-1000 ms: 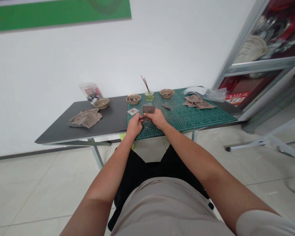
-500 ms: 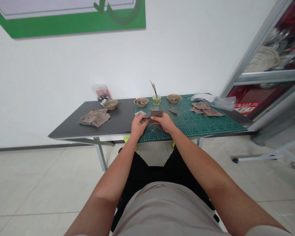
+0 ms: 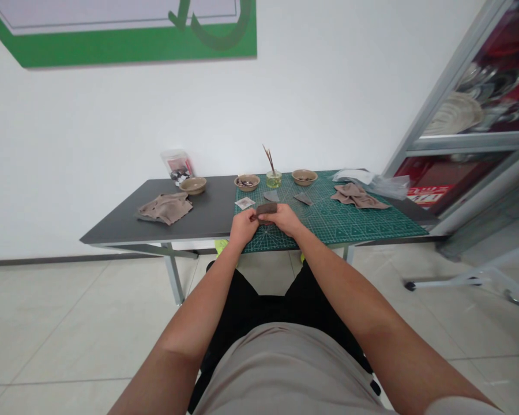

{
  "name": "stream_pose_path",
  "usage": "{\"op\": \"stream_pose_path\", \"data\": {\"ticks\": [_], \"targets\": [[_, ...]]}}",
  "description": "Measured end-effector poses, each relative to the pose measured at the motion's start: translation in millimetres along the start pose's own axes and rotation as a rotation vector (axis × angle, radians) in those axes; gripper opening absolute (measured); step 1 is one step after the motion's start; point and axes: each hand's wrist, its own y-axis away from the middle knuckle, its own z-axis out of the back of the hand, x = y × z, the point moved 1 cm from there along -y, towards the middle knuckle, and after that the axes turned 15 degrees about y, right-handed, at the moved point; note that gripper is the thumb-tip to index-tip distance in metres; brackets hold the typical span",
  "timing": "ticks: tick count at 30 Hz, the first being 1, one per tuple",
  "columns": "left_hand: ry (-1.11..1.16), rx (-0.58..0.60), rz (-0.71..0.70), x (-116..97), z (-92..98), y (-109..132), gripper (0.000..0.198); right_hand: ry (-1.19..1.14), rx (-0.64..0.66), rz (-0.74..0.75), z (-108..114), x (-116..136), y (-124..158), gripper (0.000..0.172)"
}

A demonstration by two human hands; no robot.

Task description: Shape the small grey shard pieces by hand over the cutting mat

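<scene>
A small dark brown flat piece (image 3: 266, 208), perhaps a shard or abrasive pad, sits between my hands over the near part of a green cutting mat (image 3: 341, 223). My right hand (image 3: 284, 219) grips it from the right. My left hand (image 3: 244, 226) pinches its left end with the fingertips. Just beyond it lie a grey shard (image 3: 271, 196), a second grey shard (image 3: 303, 199) and a small white paper square (image 3: 244, 203). The piece's underside is hidden by my fingers.
A dark grey table (image 3: 112, 235) bears the mat, several shallow tan bowls (image 3: 246, 183), a glass jar with sticks (image 3: 274, 179), taupe cloths (image 3: 165, 208) and plastic bags (image 3: 389, 187). A metal-framed shelf (image 3: 458, 138) stands right.
The brown piece has gone from tilted up to lying nearly level and sits lower between my hands. The whole view has also shifted and levelled since the earliest frame.
</scene>
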Motion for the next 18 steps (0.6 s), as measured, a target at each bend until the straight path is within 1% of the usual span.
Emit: {"op": "stream_pose_path", "data": {"ticks": [4, 9, 11, 14, 18], "targets": [[-0.051, -0.020, -0.015, 0.9, -0.2, 1.2, 0.014, -0.022, -0.037, -0.029, 1.0, -0.7, 0.0, 0.044], [0.124, -0.011, 0.024, 5.7, 0.0, 2.1, 0.008, -0.081, -0.093, -0.044, 2.5, -3.3, 0.0, 0.047], [0.150, -0.011, 0.031, 6.3, 0.5, 1.8, 0.007, -0.084, -0.109, -0.043, 2.6, -3.1, 0.3, 0.046], [0.103, 0.014, 0.025, 4.6, 1.0, 0.3, 0.009, -0.021, -0.087, -0.019, 2.0, -0.2, 1.3, 0.045], [0.024, 0.084, -0.040, 0.7, 0.0, -2.1, 0.009, 0.086, -0.031, 0.078, 1.3, 3.7, 1.7, 0.038]]}}
